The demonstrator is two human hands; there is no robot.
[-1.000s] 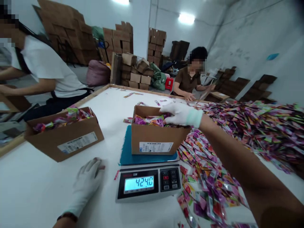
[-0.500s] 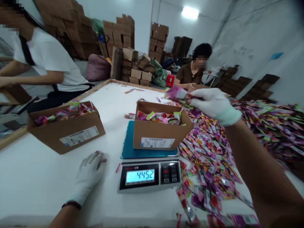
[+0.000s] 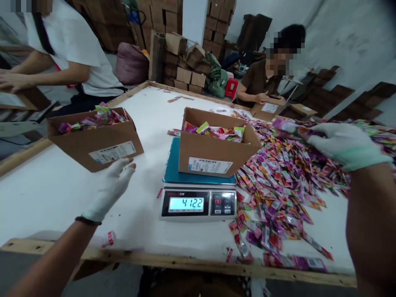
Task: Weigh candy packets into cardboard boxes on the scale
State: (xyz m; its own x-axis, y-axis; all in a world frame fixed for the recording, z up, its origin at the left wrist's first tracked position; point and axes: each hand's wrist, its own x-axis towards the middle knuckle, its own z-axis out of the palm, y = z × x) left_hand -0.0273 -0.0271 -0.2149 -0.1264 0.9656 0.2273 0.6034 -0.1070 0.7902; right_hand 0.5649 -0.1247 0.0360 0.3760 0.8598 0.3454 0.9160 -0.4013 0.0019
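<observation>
My right hand (image 3: 337,142), in a white glove, is closed on several small purple-pink packets (image 3: 286,128), blurred by motion, over the heap to the right. My left hand (image 3: 113,185), gloved with bare fingertips, has its fingers stretched out just in front of the left carton (image 3: 102,150); I cannot tell whether they touch. That carton is open and full of colourful packets. Another open carton (image 3: 213,154) with packets in it stands on the blue pan (image 3: 172,165) of a digital scale (image 3: 198,204). The scale's display reads 412.2.
Loose packets (image 3: 278,181) cover the right side of the white table (image 3: 148,231), which has a wooden rim. A co-worker in brown (image 3: 262,82) holds a carton at the far side. Another in white (image 3: 77,45) sits at the left. Stacked cartons (image 3: 192,78) stand behind.
My right hand has moved right, away from the carton on the scale, still with packets. The left hand is now by the left carton. The display fell from 445.2 to 412.2. My view tilted down.
</observation>
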